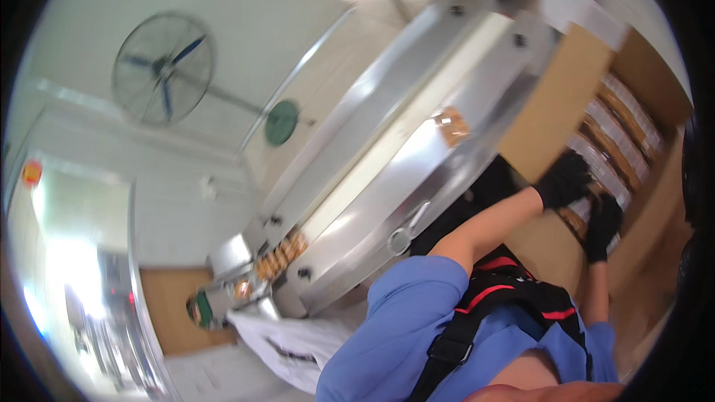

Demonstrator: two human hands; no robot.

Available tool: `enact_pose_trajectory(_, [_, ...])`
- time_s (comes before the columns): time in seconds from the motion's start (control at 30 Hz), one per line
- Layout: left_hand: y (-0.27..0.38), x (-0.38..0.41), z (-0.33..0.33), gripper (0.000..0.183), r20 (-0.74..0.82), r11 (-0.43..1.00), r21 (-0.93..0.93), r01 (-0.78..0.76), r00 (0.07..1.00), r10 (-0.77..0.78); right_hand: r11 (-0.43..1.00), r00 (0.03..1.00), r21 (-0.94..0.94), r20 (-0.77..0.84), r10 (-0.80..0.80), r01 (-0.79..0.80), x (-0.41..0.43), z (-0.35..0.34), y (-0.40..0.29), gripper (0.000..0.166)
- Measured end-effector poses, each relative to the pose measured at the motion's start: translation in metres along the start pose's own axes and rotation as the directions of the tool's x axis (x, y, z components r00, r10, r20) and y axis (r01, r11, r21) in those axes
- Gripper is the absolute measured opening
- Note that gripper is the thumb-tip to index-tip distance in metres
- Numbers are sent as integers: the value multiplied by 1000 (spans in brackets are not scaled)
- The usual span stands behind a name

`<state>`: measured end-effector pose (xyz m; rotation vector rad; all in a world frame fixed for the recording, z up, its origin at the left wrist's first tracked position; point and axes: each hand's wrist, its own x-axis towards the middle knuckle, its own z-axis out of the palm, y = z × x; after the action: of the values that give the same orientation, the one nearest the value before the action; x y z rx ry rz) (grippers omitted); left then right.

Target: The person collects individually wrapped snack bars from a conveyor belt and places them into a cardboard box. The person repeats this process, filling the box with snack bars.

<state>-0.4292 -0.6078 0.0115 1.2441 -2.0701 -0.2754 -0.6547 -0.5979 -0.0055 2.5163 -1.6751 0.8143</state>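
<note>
Both of my hands wear black gloves and reach into an open cardboard box [558, 100]. Rows of clear-wrapped brown packages [614, 148] fill the part of it that shows. My left hand [564, 180] is over the packages by the near flap. Close beside it, my right hand [604, 226] is lower along the same rows, its fingers bent towards the left hand. Both hands touch or nearly touch the packages. Blur and the gloves hide whether either grips one.
Left of the box runs a stainless steel conveyor trough [385, 173] with a white belt [413, 117]. One wrapped package [452, 125] lies on its steel side. Several brown pieces [282, 257] are at the far end. A white cloth [290, 340] hangs there. A fan [163, 68] stands beyond.
</note>
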Motion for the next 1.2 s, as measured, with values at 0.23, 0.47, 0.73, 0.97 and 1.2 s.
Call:
enact_pose_trajectory(0.23, [-84, -258, -177, 66, -724, 737, 107, 667, 560, -402, 999, 999, -34, 46, 17, -16, 0, 13, 28, 43])
enact_pose_trajectory(0.47, [17, -711, -417, 83, -997, -631, -11, 776, 42, 69, 979, 993, -204, -112, -46, 22, 7, 21, -22, 54])
enact_pose_trajectory(0.73, [96, -811, -436, 98, -701, -674, -476, 564, -706, -96, 933, 921, -78, -149, -359, 351, 46, 44, -103, 48])
enact_pose_trajectory(0.97, [94, -809, -434, 80, -953, -748, -293, 595, -246, 177, 906, 899, 15, -128, -419, 424, 55, 41, -123, 47])
enact_pose_trajectory(1.2, [81, -825, -419, 76, -909, -583, -395, 710, -392, 139, 907, 909, 67, -22, -416, 416, 24, 59, -119, 47])
